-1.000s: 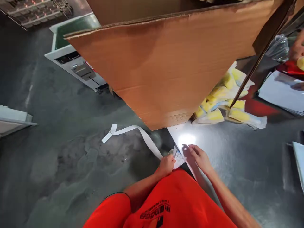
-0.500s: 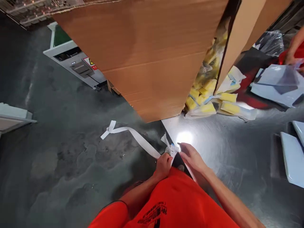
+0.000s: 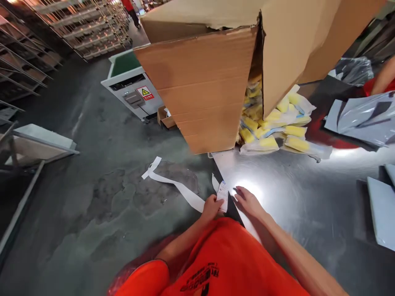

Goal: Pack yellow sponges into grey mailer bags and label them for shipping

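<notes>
My left hand (image 3: 211, 208) is closed round a small printed label (image 3: 222, 195) at the near corner of the steel table (image 3: 296, 197). A long white backing strip (image 3: 173, 185) trails from that hand down to the floor on the left. My right hand (image 3: 247, 201) lies on the table just right of the label, fingers stretched toward it and holding nothing. A big tilted cardboard box (image 3: 210, 86) stands at the table's far edge, and several yellow packets in clear wrap (image 3: 277, 131) spill from its open side.
A grey machine with a warning sticker (image 3: 132, 88) stands on the floor behind the box. Metal racks (image 3: 77, 24) fill the far left, a low platform (image 3: 37, 142) lies at left. Grey mailer bags (image 3: 364, 117) and another person's arm (image 3: 381, 76) are at right.
My head has lifted, so more of the floor, racks and box top show. The label has turned more upright in my left hand, and my right hand has drawn slightly off it.
</notes>
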Available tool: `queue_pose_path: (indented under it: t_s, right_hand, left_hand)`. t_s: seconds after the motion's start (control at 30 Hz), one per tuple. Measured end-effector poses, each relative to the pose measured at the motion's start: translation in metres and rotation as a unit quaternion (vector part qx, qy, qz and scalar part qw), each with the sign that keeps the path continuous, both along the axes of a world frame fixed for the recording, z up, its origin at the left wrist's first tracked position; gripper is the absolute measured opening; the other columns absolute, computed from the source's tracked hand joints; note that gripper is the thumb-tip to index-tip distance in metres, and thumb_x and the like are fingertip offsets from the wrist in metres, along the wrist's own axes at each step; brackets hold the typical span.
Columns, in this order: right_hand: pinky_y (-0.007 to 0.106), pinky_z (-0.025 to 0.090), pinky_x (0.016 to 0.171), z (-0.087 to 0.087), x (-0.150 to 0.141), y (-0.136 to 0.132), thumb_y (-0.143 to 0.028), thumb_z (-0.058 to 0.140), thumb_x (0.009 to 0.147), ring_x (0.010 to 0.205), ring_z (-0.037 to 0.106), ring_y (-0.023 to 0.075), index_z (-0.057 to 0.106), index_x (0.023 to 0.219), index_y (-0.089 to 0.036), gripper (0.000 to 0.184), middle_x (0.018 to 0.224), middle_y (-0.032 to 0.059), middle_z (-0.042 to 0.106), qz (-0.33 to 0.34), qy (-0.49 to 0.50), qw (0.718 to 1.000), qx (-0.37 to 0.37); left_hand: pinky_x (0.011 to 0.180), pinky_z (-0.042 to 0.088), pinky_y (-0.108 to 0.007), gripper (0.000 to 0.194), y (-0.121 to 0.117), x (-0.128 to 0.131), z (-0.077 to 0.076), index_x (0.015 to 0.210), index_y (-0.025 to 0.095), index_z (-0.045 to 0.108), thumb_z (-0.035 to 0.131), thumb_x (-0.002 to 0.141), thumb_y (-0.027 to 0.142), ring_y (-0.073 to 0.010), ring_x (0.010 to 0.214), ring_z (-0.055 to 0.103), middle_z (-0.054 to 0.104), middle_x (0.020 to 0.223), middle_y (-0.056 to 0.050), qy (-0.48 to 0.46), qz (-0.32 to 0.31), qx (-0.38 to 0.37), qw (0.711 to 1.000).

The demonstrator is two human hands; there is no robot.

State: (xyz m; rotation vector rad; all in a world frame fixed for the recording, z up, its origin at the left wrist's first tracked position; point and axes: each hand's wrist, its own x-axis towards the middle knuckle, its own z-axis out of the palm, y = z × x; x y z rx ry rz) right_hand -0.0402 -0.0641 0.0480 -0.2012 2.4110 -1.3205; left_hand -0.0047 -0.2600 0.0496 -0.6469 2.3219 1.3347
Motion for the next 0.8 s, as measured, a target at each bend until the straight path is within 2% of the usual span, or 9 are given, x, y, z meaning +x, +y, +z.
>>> queue_pose_path:
  t_s: [0.13,0.33,0.43,0.5,0.53,0.6,0.67,0.73,0.8]
  right_hand:
    - [0.042,0.049,0.097,0.006,0.002,0.002,-0.038,0.053,0.086,0.106,0.065,0.0257,0.063,0.12,-0.017,0.041,0.117,0.0118,0.068,-0.026,0.004,1.0,-0.01]
    - [0.037,0.049,0.094,0.035,-0.014,0.006,-0.043,0.06,0.082,0.114,0.059,0.0251,0.061,0.126,-0.019,0.05,0.127,0.0111,0.063,-0.015,-0.004,0.997,-0.069]
    - [0.031,0.05,0.081,0.059,-0.019,0.017,-0.049,0.061,0.083,0.093,0.062,0.0202,0.066,0.11,-0.018,0.042,0.104,0.0065,0.068,0.044,-0.07,0.99,-0.113]
    - [0.028,0.048,0.071,0.08,-0.016,0.029,-0.054,0.061,0.083,0.077,0.059,0.0165,0.067,0.093,-0.016,0.04,0.082,0.0025,0.066,0.05,-0.088,0.988,-0.119]
    - [0.027,0.047,0.068,0.091,-0.012,0.037,-0.056,0.061,0.082,0.072,0.056,0.0153,0.066,0.086,-0.016,0.041,0.076,0.0014,0.063,0.037,-0.081,0.989,-0.12]
    - [0.026,0.047,0.067,0.114,-0.001,0.054,-0.058,0.061,0.083,0.071,0.055,0.0146,0.065,0.079,-0.016,0.043,0.073,0.0013,0.062,-0.005,-0.048,0.991,-0.127]
    - [0.025,0.048,0.066,0.135,0.016,0.071,-0.057,0.059,0.086,0.071,0.056,0.0149,0.066,0.077,-0.017,0.041,0.072,0.0019,0.062,-0.05,-0.003,0.99,-0.129]
    - [0.024,0.048,0.063,0.152,0.034,0.09,-0.053,0.057,0.09,0.067,0.057,0.0143,0.067,0.075,-0.018,0.039,0.07,0.0022,0.062,-0.1,0.058,0.987,-0.115]
    - [0.024,0.049,0.06,0.163,0.054,0.109,-0.048,0.056,0.093,0.061,0.057,0.0127,0.07,0.078,-0.018,0.036,0.072,0.0027,0.063,-0.159,0.138,0.974,-0.079]
  left_hand:
    - [0.067,0.04,-0.027,0.021,0.005,0.007,0.016,0.066,0.021,0.047,0.057,0.083,0.017,-0.0165,0.069,0.058,0.056,0.063,0.002,0.026,-0.031,-0.06,0.997]
    - [0.069,0.041,-0.029,0.024,0.004,0.023,0.047,0.062,0.021,0.048,0.059,0.083,0.022,-0.0168,0.067,0.057,0.057,0.065,0.001,0.143,-0.188,-0.062,0.97]
    - [0.069,0.044,-0.029,0.017,0.005,0.027,0.063,0.066,0.02,0.055,0.058,0.083,0.022,-0.0173,0.069,0.06,0.061,0.067,-0.001,0.186,-0.23,-0.016,0.955]
    - [0.072,0.048,-0.029,0.007,0.009,0.025,0.075,0.085,0.018,0.064,0.06,0.082,0.022,-0.0177,0.075,0.062,0.069,0.085,-0.004,0.224,-0.235,0.02,0.946]
    - [0.073,0.049,-0.03,0.022,0.013,0.023,0.081,0.101,0.018,0.065,0.063,0.08,0.024,-0.0168,0.077,0.063,0.07,0.104,-0.008,0.245,-0.23,0.043,0.941]
    - [0.071,0.051,-0.029,0.06,0.023,0.015,0.096,0.133,0.019,0.051,0.07,0.077,0.029,-0.0137,0.077,0.062,0.051,0.142,-0.016,0.277,-0.235,0.102,0.926]
    - [0.066,0.05,-0.027,0.078,0.037,0.005,0.111,0.142,0.019,0.043,0.075,0.073,0.033,-0.0111,0.074,0.06,0.037,0.152,-0.019,0.276,-0.279,0.172,0.904]
    - [0.059,0.044,-0.024,0.054,0.054,-0.005,0.123,0.123,0.016,0.061,0.073,0.074,0.034,-0.0099,0.067,0.055,0.06,0.126,-0.011,0.225,-0.343,0.204,0.889]
    - [0.053,0.035,-0.022,0.024,0.074,-0.01,0.129,0.084,0.014,0.068,0.066,0.079,0.037,-0.0097,0.06,0.046,0.062,0.079,0.0,0.159,-0.378,0.187,0.893]
